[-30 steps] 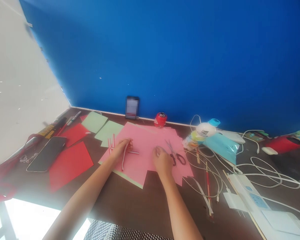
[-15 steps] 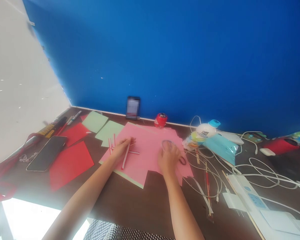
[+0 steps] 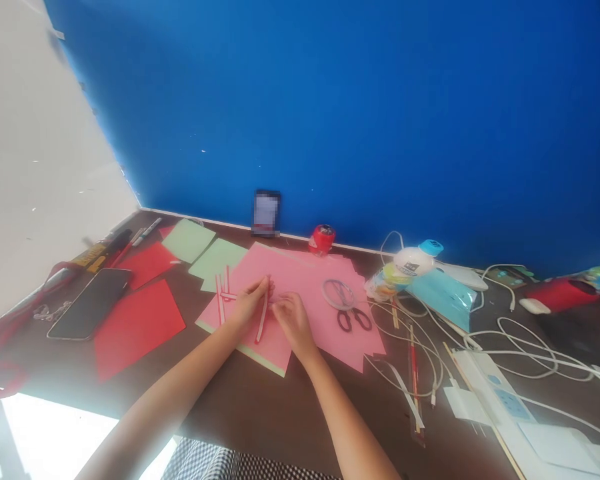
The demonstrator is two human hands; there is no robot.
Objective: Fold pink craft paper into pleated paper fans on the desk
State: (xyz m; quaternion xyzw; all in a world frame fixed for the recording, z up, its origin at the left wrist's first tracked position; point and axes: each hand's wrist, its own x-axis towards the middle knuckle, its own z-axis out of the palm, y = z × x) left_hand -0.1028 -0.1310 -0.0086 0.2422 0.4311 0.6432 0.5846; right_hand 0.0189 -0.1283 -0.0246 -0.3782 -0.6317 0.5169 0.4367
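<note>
Fingertips of our left hand [image 3: 250,304] and right hand [image 3: 291,320] pinch a thin pink-and-white paper strip [image 3: 263,321] over a large pink paper sheet [image 3: 321,323], centre frame.

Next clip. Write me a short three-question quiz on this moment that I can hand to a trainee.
1. True or false: the black-handled scissors lie on the pink paper sheets, and neither hand holds them.
2. Fill in: the large red paper sheet lies to the ___ of the pink paper sheets.
3. What does the left hand pinch?
A) a narrow pink-and-white paper strip
B) the black-handled scissors
C) the large red paper sheet

Key: 1 true; 2 left; 3 A.
</note>
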